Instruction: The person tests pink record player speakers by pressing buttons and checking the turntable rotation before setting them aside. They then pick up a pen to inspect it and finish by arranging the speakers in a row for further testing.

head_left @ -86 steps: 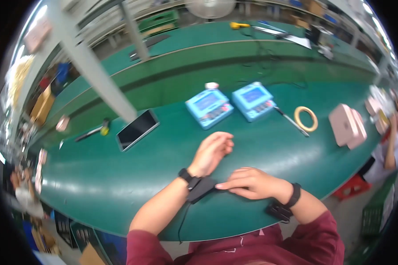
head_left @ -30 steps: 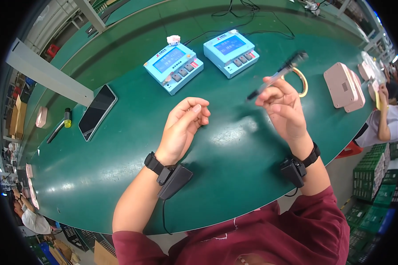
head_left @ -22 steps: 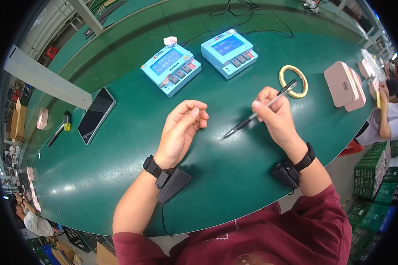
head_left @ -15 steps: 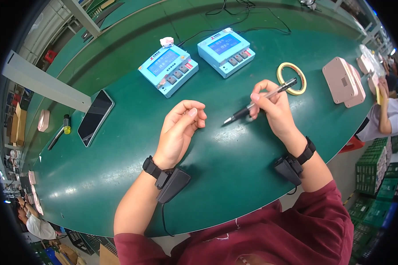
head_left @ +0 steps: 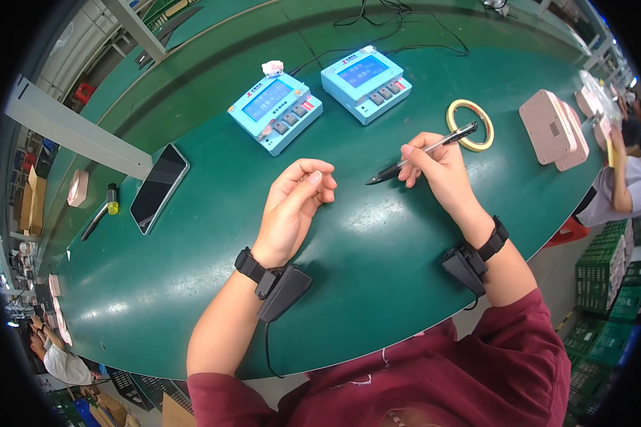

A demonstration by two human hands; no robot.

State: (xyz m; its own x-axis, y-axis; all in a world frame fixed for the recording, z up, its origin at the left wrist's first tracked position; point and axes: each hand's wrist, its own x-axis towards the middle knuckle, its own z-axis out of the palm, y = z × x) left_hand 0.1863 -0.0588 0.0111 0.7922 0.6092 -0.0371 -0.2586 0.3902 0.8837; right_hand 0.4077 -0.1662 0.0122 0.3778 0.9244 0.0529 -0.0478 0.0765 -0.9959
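A clear-barrelled pen with a black grip (head_left: 388, 174) is pinched in my right hand (head_left: 438, 171), its tip pointing left and down above the green table (head_left: 363, 285). My left hand (head_left: 295, 206) hovers to the left of the pen tip, thumb laid against curled fingers, with nothing visible in it. Beyond the hands stand two light-blue boxes with small screens and rows of dark buttons: the left box (head_left: 281, 139) and the right box (head_left: 352, 92). A yellow tape roll (head_left: 451, 122) lies just past my right hand.
Pink flat cases (head_left: 545, 128) stand at the right. On the left are a phone (head_left: 160, 188), a black marker with a yellow band (head_left: 112, 199) and a grey post (head_left: 78, 128). Black cables (head_left: 427, 47) run behind the boxes. Another person (head_left: 619, 188) sits at the far right.
The pen's tip has swung up and slightly right as my right fingers shifted. My left hand keeps its curled pose. The whole view has shifted a little.
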